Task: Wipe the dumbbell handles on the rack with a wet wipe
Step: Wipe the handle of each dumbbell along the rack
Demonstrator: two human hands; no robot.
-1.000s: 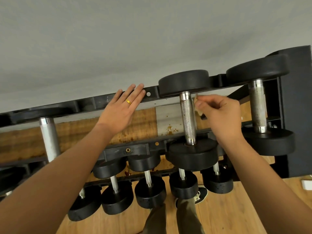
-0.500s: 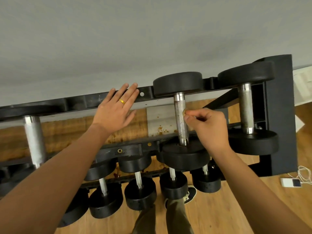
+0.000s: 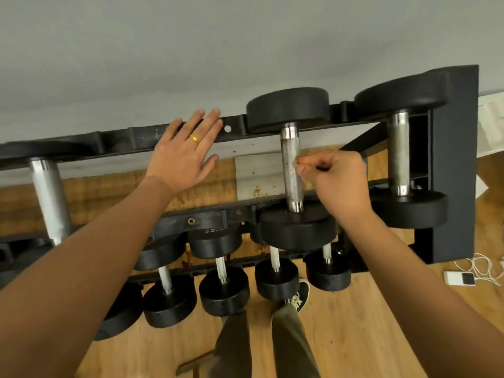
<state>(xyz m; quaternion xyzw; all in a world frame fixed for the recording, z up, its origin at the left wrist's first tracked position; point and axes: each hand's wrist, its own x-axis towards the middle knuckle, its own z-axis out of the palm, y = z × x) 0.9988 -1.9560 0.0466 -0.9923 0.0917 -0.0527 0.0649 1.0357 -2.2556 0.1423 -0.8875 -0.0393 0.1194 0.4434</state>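
A gym's weights corner, this: a black two-tier rack (image 3: pixel 117 139) holds heavy dumbbells (image 3: pixel 409 210) either side of where the right hand (image 3: pixel 341 184) pinches a wipe (image 3: pixel 295 162) to a knurled handle (image 3: pixel 290 184), smaller dumbbells (image 3: pixel 223 294) ranked beneath that grip (one stamped 22-something), plank floor (image 3: pixel 368 323) below, plain grey wall (image 3: pixel 191 50) beyond

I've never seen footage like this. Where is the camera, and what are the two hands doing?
There is no machine here. A person wears one wide-angle camera on the head, looking down, so you see their own arms and legs. In front stands a black dumbbell rack on a wooden floor, with large dumbbells on top and smaller dumbbells below. The left hand lies flat, fingers straight, on the rack's top rail. The right hand pinches a small pale scrap, apparently the wipe, against the knurled steel handle of the middle top dumbbell. A small white device with a cable lies on the floor at the right.
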